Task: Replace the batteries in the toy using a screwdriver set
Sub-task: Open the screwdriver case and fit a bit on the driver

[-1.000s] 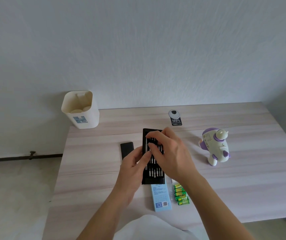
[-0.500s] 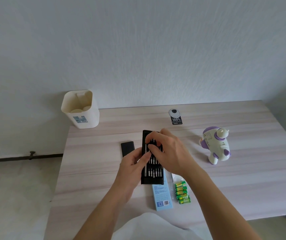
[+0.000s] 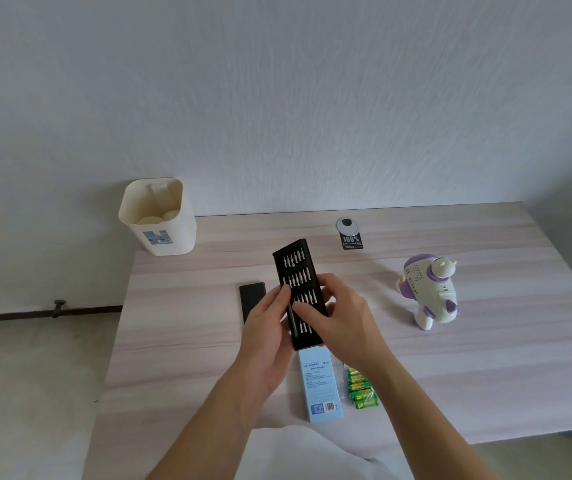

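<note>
Left hand (image 3: 267, 341): fingers curled round tilted screwdriver set (image 3: 295, 268).
Right hand (image 3: 343, 323): thumb and fingers gripping its opposite edge.
Batteries (image 3: 362, 389): "GP", below right fingers.
Tag (image 3: 352, 241): "100%", beyond fingertips.

1. A bin (image 3: 160, 220) stands at the far left corner of the desk (image 3: 485, 358).
2. Near the middle, the bit tray (image 3: 296, 268) is held between the left hand (image 3: 267, 334) and the right hand (image 3: 340, 323).
3. A cover (image 3: 251, 299) lies just left of the tray (partly behind the left hand).
4. A box (image 3: 320, 389) lies before the tray, with the batteries (image 3: 360, 389) just right of it.
5. The toy (image 3: 431, 292) stands well to the right. A label (image 3: 349, 233) lies behind the tray, near the far edge.
</note>
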`<move>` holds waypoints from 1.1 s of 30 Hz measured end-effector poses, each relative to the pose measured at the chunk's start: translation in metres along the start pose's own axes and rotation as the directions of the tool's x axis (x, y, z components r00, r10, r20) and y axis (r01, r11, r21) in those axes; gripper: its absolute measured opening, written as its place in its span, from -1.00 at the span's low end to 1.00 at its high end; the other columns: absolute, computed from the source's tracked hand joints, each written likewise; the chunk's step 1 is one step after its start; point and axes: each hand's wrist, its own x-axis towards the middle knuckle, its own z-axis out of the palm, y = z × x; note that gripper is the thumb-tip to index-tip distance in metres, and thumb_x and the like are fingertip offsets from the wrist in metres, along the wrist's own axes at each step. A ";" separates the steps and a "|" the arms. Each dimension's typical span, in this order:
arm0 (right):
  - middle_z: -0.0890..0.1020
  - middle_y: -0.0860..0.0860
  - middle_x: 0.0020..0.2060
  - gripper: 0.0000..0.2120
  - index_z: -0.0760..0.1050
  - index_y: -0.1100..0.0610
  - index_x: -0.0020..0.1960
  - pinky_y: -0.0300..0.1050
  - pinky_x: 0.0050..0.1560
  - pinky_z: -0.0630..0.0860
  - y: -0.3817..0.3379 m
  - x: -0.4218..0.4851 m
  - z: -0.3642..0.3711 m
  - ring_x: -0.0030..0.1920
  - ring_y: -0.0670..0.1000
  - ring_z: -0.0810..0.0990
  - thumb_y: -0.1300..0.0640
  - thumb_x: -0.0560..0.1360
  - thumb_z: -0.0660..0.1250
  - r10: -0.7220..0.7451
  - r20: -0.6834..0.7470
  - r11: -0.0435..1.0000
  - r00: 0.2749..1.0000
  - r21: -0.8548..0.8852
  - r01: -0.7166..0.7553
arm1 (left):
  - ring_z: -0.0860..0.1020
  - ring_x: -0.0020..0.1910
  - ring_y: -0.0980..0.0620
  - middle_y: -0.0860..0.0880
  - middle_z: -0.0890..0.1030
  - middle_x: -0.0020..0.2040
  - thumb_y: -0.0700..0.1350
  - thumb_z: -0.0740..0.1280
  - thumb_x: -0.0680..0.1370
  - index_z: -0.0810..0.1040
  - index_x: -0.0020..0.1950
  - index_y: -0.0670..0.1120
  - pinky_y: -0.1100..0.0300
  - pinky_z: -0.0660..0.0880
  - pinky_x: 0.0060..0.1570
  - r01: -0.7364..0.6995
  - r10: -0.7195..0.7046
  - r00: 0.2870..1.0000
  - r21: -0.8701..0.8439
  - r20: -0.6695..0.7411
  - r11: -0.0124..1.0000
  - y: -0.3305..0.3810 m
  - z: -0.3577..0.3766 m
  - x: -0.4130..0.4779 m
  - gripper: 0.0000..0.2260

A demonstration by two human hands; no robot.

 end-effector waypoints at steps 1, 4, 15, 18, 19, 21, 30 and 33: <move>0.65 -0.11 -0.19 -0.75 0.52 -0.07 0.14 -0.04 -0.20 0.67 -0.001 -0.001 -0.001 -0.24 -0.10 0.67 0.03 0.48 0.44 -0.022 -0.032 0.999 0.999 -0.035 0.020 | 0.70 0.06 -0.15 -0.21 0.68 0.15 -0.04 0.19 0.69 0.58 0.30 -0.16 -0.01 0.64 -0.16 0.015 -0.015 1.000 -0.012 -0.006 1.000 -0.001 0.002 0.002 -0.69; 0.60 -0.15 -0.22 -0.80 0.53 -0.09 0.06 -0.08 -0.25 0.57 -0.008 -0.006 -0.003 -0.27 -0.11 0.59 0.01 0.45 0.41 -0.124 -0.126 0.963 0.984 -0.255 0.089 | 0.69 -0.07 -0.03 -0.08 0.69 0.02 0.05 0.21 0.67 0.63 0.24 -0.16 0.10 0.60 -0.21 0.080 -0.083 0.996 -0.053 -0.042 0.995 -0.007 0.011 0.008 -0.64; 0.49 -0.19 -0.01 -0.66 0.37 -0.18 0.24 -0.04 -0.06 0.56 -0.022 -0.020 -0.003 -0.08 -0.03 0.59 -0.13 0.49 0.31 -0.134 -0.108 0.912 0.985 -0.403 0.080 | 0.61 -0.05 -0.02 -0.01 0.61 -0.09 0.11 0.24 0.63 0.62 -0.05 -0.06 0.08 0.46 0.08 0.214 -0.182 0.971 -0.215 0.158 0.953 -0.013 0.025 0.006 -0.71; 0.48 -0.17 0.01 -0.64 0.34 -0.20 0.27 0.00 -0.03 0.59 -0.022 -0.022 -0.003 -0.06 -0.03 0.59 -0.08 0.50 0.31 -0.107 -0.104 0.938 0.989 -0.340 0.065 | 0.60 -0.08 -0.01 0.01 0.60 -0.09 0.15 0.24 0.62 0.61 -0.05 -0.04 0.08 0.47 0.04 0.218 -0.193 0.971 -0.198 0.138 0.956 -0.016 0.026 0.009 -0.70; 0.47 -0.16 0.02 -0.63 0.33 -0.22 0.27 0.02 -0.03 0.60 -0.021 -0.022 -0.003 -0.06 -0.03 0.60 -0.08 0.49 0.31 -0.093 -0.107 0.947 0.990 -0.318 0.054 | 0.60 -0.08 -0.02 0.01 0.61 -0.09 0.16 0.24 0.62 0.61 -0.04 -0.04 0.08 0.48 0.04 0.223 -0.199 0.970 -0.195 0.137 0.955 -0.017 0.027 0.010 -0.69; 0.44 -0.14 0.03 -0.63 0.34 -0.23 0.27 0.03 -0.02 0.61 -0.018 -0.022 -0.002 -0.07 -0.04 0.61 -0.08 0.49 0.31 -0.068 -0.116 0.961 0.991 -0.273 0.034 | 0.59 -0.04 -0.03 -0.02 0.62 -0.06 0.15 0.23 0.63 0.61 0.03 -0.05 0.07 0.46 0.08 0.231 -0.208 0.969 -0.197 0.130 0.953 -0.020 0.027 0.011 -0.70; 0.69 -0.06 -0.05 -0.76 0.59 -0.05 0.13 0.09 0.07 0.63 -0.006 -0.013 -0.024 -0.02 0.00 0.68 0.06 0.48 0.31 0.147 -0.085 0.946 0.986 0.303 -0.115 | 0.63 -0.17 -0.06 -0.14 0.67 -0.05 -0.11 0.24 0.66 0.62 0.16 -0.21 0.07 0.61 -0.11 0.146 -0.152 0.988 -0.212 -0.010 0.966 -0.018 0.019 0.016 -0.77; 0.72 0.11 -0.09 -0.81 0.64 0.07 0.09 0.08 -0.04 0.62 -0.005 -0.014 -0.028 -0.05 0.14 0.70 0.22 0.54 0.31 0.182 -0.020 0.839 0.983 0.524 -0.145 | 0.43 -0.37 0.08 -0.06 0.61 -0.17 -0.05 0.31 0.61 0.59 0.13 -0.17 0.18 0.40 -0.15 0.113 -0.120 0.993 -0.197 -0.023 0.974 -0.009 0.015 0.011 -0.78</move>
